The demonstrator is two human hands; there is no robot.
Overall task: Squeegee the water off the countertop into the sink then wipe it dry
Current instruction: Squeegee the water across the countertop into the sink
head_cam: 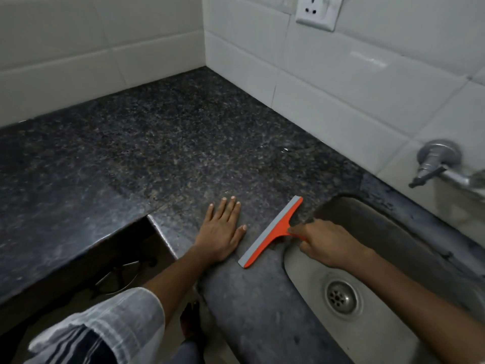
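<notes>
An orange squeegee (273, 231) with a grey rubber blade lies blade-down on the dark speckled granite countertop (162, 143), just left of the steel sink (309, 274). My right hand (328, 244) is closed around its orange handle, over the sink's left rim. My left hand (221, 231) rests flat on the counter with fingers spread, a short way left of the blade and not touching it. A small glint of water (284, 150) shows near the right wall. No cloth is in view.
White tiled walls meet at the back corner. A metal tap (438, 164) juts from the right wall above the sink, and a wall socket (316, 11) is higher up. The sink drain (342, 298) lies below my right arm. The counter's front edge drops off at the lower left.
</notes>
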